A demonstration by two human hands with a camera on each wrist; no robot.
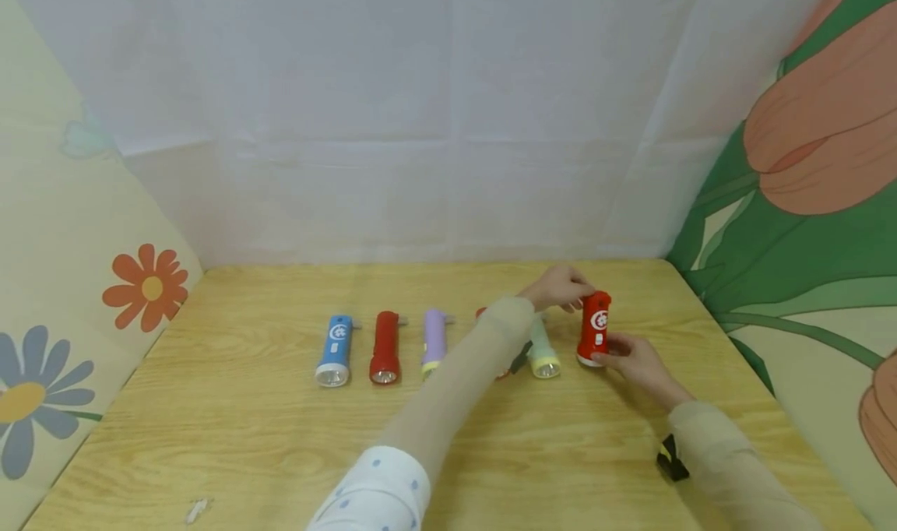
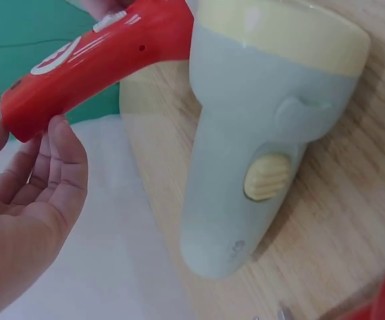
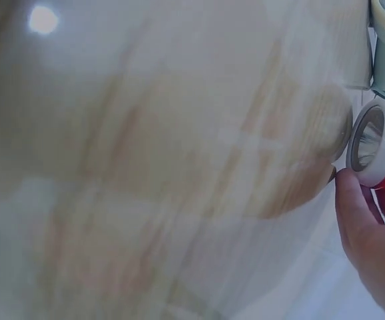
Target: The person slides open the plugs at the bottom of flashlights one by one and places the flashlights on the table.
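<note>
Between both hands is a red flashlight (image 1: 595, 328) with a white rim, its tail end away from me in the head view. My left hand (image 1: 558, 288) pinches that tail end between thumb and fingers, seen closely in the left wrist view, where the flashlight (image 2: 96, 70) slants above the tabletop. At the white-rimmed lens end, my right hand (image 1: 641, 363) holds it with thumb and fingertips; the right wrist view shows those fingers (image 3: 356, 207) against the rim. Just left of it lies a pale green flashlight (image 1: 543, 350) with a yellow rim.
Along the wooden table (image 1: 280, 445) lie a blue flashlight (image 1: 336, 348), a dark red one (image 1: 385, 344) and a lilac one (image 1: 434, 332). Another red one is mostly hidden behind my left forearm. A small white scrap (image 1: 198, 509) lies front left. A white cloth (image 1: 448, 165) hangs behind.
</note>
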